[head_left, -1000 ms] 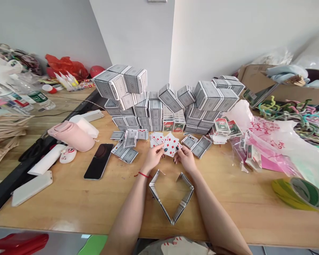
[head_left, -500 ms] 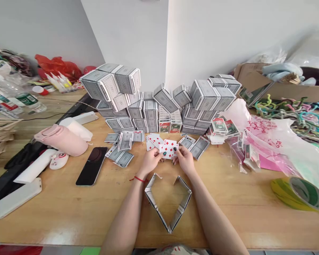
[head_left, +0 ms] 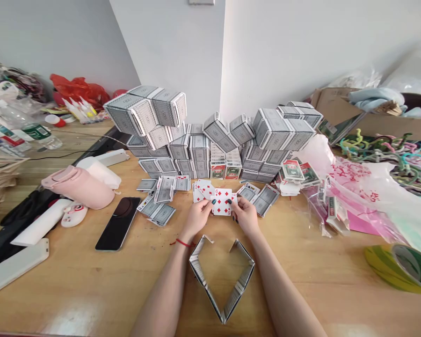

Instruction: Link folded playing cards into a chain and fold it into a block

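Both hands hold playing cards upright at the middle of the table, red diamond faces toward me. My left hand pinches the left edge, thumb in front. My right hand grips the right edge, where a second card shows behind the front one. More diamond cards lie just beyond my left fingers. A folded-card frame, roughly diamond-shaped with a gap at its far end, stands between my forearms. Loose cards lie left and right of my hands.
Folded-card blocks are stacked along the back, beside boxed card decks. At left are a black phone, a pink bottle and white boxes. At right are plastic bags and a tape roll.
The cards in my hands are now more upright and face me more squarely. My view has tilted slightly upward. Both hands keep their grip.
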`<state>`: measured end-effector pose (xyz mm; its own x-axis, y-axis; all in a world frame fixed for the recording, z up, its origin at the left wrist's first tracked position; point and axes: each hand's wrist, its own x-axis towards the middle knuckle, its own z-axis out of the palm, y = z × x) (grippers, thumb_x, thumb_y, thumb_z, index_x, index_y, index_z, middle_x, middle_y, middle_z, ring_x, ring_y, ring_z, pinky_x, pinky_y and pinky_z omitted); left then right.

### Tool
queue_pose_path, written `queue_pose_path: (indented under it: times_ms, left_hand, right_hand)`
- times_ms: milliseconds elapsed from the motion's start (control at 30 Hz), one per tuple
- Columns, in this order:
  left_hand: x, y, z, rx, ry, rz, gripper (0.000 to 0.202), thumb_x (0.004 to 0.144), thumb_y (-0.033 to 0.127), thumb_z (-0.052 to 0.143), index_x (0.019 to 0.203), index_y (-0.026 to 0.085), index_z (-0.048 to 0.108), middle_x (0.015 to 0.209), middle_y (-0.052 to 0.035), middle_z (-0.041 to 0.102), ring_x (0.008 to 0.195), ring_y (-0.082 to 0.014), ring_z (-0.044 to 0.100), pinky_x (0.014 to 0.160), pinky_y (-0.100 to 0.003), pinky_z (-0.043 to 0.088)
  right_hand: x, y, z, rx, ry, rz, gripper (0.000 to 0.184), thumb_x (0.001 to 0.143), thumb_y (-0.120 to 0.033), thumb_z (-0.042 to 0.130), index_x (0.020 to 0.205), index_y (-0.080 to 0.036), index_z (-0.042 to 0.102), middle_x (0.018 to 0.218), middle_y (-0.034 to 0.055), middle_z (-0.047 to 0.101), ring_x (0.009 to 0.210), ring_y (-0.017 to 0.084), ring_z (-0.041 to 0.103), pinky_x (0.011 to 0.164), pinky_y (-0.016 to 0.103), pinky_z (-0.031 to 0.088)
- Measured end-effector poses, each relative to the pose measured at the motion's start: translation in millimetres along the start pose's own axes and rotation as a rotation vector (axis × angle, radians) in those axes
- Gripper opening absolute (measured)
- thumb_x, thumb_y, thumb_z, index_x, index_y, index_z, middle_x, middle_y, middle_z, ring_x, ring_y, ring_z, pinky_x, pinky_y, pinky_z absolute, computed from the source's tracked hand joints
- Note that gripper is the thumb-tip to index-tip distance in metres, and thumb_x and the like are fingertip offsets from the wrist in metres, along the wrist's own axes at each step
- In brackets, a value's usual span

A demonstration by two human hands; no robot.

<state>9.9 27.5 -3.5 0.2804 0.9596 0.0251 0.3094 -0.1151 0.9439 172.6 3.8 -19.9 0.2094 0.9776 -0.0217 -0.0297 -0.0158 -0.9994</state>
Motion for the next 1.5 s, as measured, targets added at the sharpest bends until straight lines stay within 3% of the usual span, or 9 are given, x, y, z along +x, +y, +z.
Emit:
queue_pose_path:
  times_ms: [367, 500, 633, 900, 1033, 1100, 1200, 1267, 1500]
  left_hand:
    - [-1.5, -3.4, 1.5, -0.001, -0.015, -0.023, 0.028, 0.077, 0.038, 0.046, 0.063, 0.015, 0.053, 0.055, 0.0017, 0.050, 0.056, -0.0123, 0.050, 0.051, -0.021, 0.035]
    - [-1.5, -4.8, 1.4, -0.034, -0.016, 0.029, 0.023, 0.078, 0.034, 0.046, 0.070, 0.015, 0.057, 0.060, 0.0006, 0.054, 0.058, -0.0117, 0.051, 0.054, -0.021, 0.038]
    - [-0.2, -5.5, 2.0, -0.053, -0.008, 0.039, 0.022, 0.078, 0.031, 0.048, 0.088, 0.015, 0.060, 0.069, -0.0018, 0.059, 0.062, -0.0125, 0.053, 0.058, -0.022, 0.041]
    - [1.7, -8.3, 4.2, -0.105, 0.064, 0.006, 0.029, 0.076, 0.026, 0.049, 0.100, 0.014, 0.061, 0.071, -0.0032, 0.061, 0.062, -0.0126, 0.053, 0.058, -0.023, 0.046]
    - [1.2, -7.5, 4.9, -0.159, 0.048, -0.012, 0.032, 0.076, 0.026, 0.049, 0.104, 0.015, 0.060, 0.075, -0.0036, 0.062, 0.064, -0.0127, 0.054, 0.060, -0.025, 0.049]
    - [0.9, -6.0, 5.0, -0.184, 0.059, -0.023, 0.031, 0.077, 0.027, 0.049, 0.103, 0.015, 0.061, 0.080, -0.0042, 0.063, 0.066, -0.0130, 0.055, 0.061, -0.025, 0.050]
    - [0.8, -3.2, 4.7, -0.195, 0.085, -0.034, 0.031, 0.076, 0.027, 0.050, 0.102, 0.015, 0.061, 0.085, -0.0055, 0.063, 0.070, -0.0140, 0.056, 0.061, -0.026, 0.051]
    - [0.7, -1.1, 3.9, -0.196, 0.080, -0.042, 0.030, 0.075, 0.028, 0.051, 0.100, 0.015, 0.062, 0.083, -0.0052, 0.063, 0.068, -0.0138, 0.056, 0.061, -0.026, 0.050]
    - [-0.9, 4.4, -0.4, -0.194, 0.020, -0.029, 0.025, 0.074, 0.034, 0.052, 0.082, 0.014, 0.063, 0.071, -0.0024, 0.061, 0.064, -0.0132, 0.055, 0.058, -0.025, 0.048]
  right_hand:
    - [-2.0, 4.1, 0.3, -0.094, 0.016, -0.029, 0.036, 0.076, -0.051, 0.048, 0.079, -0.016, 0.055, 0.043, -0.0044, 0.047, 0.036, 0.010, 0.040, 0.035, 0.022, 0.031]
    - [-0.8, 6.9, 2.1, -0.073, 0.009, -0.037, 0.032, 0.073, -0.045, 0.055, 0.087, -0.016, 0.056, 0.073, 0.0057, 0.065, 0.060, 0.018, 0.059, 0.052, 0.027, 0.048]
    - [0.9, 9.7, 3.7, 0.010, -0.027, -0.032, 0.032, 0.070, -0.040, 0.059, 0.093, -0.018, 0.054, 0.089, 0.0081, 0.066, 0.076, 0.023, 0.063, 0.066, 0.034, 0.052]
    - [-1.2, 7.5, 6.5, 0.183, -0.123, 0.021, 0.032, 0.070, -0.039, 0.059, 0.093, -0.019, 0.051, 0.086, 0.0076, 0.068, 0.074, 0.023, 0.065, 0.066, 0.036, 0.053]
    - [-1.9, 3.8, 6.1, 0.144, -0.131, 0.031, 0.034, 0.070, -0.041, 0.059, 0.093, -0.018, 0.051, 0.079, 0.0061, 0.068, 0.066, 0.021, 0.064, 0.058, 0.032, 0.052]
    - [-2.0, 2.5, 5.0, 0.090, -0.126, 0.030, 0.033, 0.070, -0.042, 0.059, 0.091, -0.018, 0.051, 0.070, 0.0036, 0.066, 0.054, 0.017, 0.061, 0.046, 0.027, 0.049]
    - [-2.3, 0.9, 3.2, 0.011, -0.133, 0.034, 0.030, 0.070, -0.042, 0.059, 0.085, -0.018, 0.051, 0.051, -0.0030, 0.057, 0.032, 0.010, 0.044, 0.030, 0.021, 0.033]
    - [-2.6, -0.6, 2.5, -0.009, -0.138, 0.030, 0.029, 0.070, -0.043, 0.059, 0.081, -0.017, 0.050, 0.044, -0.0064, 0.051, 0.027, 0.007, 0.036, 0.027, 0.020, 0.027]
    - [-4.3, -6.5, 3.6, -0.009, -0.130, 0.024, 0.032, 0.069, -0.048, 0.058, 0.075, -0.018, 0.051, 0.039, -0.0081, 0.045, 0.026, 0.007, 0.034, 0.026, 0.020, 0.025]
